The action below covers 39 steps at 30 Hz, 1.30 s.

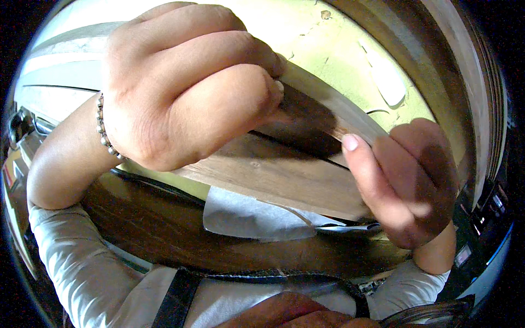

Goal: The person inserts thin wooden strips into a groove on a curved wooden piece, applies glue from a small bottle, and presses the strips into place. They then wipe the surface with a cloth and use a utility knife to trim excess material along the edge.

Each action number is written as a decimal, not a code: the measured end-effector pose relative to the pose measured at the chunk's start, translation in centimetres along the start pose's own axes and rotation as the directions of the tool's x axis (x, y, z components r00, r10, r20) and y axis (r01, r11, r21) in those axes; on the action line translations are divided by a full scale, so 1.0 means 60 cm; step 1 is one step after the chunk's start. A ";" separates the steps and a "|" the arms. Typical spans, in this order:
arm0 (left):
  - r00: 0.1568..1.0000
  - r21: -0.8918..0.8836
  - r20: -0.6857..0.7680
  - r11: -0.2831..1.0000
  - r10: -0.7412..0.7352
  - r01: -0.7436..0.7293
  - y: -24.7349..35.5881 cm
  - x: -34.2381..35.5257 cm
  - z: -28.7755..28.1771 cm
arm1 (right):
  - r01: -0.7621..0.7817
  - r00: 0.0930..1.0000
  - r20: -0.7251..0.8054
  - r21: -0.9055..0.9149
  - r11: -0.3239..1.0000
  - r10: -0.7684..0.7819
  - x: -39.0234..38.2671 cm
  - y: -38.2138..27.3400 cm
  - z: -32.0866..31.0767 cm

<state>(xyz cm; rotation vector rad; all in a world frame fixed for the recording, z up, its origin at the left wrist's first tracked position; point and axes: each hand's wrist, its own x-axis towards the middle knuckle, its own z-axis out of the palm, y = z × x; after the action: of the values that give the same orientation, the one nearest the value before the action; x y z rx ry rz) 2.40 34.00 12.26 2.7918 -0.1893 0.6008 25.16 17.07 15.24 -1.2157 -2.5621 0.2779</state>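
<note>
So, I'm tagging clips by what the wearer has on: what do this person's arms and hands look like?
Both hands are bare, without gloves. The left hand has a bracelet of small silvery metal beads around the wrist. The right hand wears nothing visible; its thumbnail is short and unpainted. Light grey sleeves are pushed up, leaving both forearms uncovered.

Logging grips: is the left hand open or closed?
Closed: the left hand is curled into a fist, fingers pressing on the wooden strip.
</note>
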 end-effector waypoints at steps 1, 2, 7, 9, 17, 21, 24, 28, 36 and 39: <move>1.000 -0.005 0.006 1.000 0.006 -0.006 0.000 0.000 0.000 | -0.022 0.999 0.035 0.004 1.000 0.022 0.002 -0.004 -0.003; 1.000 0.012 -0.006 1.000 0.017 -0.017 -0.002 -0.001 -0.001 | -0.020 1.000 0.020 0.004 1.000 0.020 0.008 -0.004 0.002; 0.999 0.005 -0.033 1.000 0.018 -0.018 -0.008 -0.002 -0.011 | 0.035 0.989 -0.138 -0.069 0.997 -0.045 0.040 -0.005 0.008; 0.999 -0.019 -0.039 1.000 0.023 -0.023 -0.019 -0.004 -0.026 | 0.022 0.997 -0.066 -0.093 0.995 -0.029 0.050 -0.005 -0.002; 0.995 0.019 -0.082 0.998 0.064 -0.063 -0.035 -0.016 -0.037 | -0.021 0.999 -0.041 -0.029 0.999 0.020 0.059 -0.008 -0.023; 0.992 0.026 -0.112 0.998 0.065 -0.062 -0.043 -0.022 -0.041 | -0.017 1.000 -0.020 -0.016 1.000 0.017 0.061 -0.002 -0.030; 0.991 0.005 -0.124 0.999 0.053 -0.052 -0.047 -0.023 -0.045 | 0.004 0.997 -0.077 -0.018 1.000 -0.006 0.068 0.001 -0.033; 0.987 0.018 -0.156 0.999 0.039 -0.037 -0.049 -0.022 -0.047 | -0.052 0.999 0.015 -0.013 0.999 0.052 0.078 -0.002 -0.041; 0.987 0.001 -0.154 0.999 0.047 -0.048 -0.054 -0.022 -0.055 | 0.004 0.994 -0.107 -0.039 0.999 -0.008 0.083 0.004 -0.029; 0.983 0.023 -0.171 0.998 0.062 -0.059 -0.055 -0.020 -0.056 | -0.036 0.995 -0.091 -0.004 0.999 0.035 0.085 0.000 -0.037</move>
<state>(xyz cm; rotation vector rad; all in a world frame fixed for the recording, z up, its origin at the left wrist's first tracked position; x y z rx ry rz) 0.64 38.22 13.89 2.7419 -0.2347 0.8577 22.87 21.15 18.22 -1.2479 -2.4678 0.2180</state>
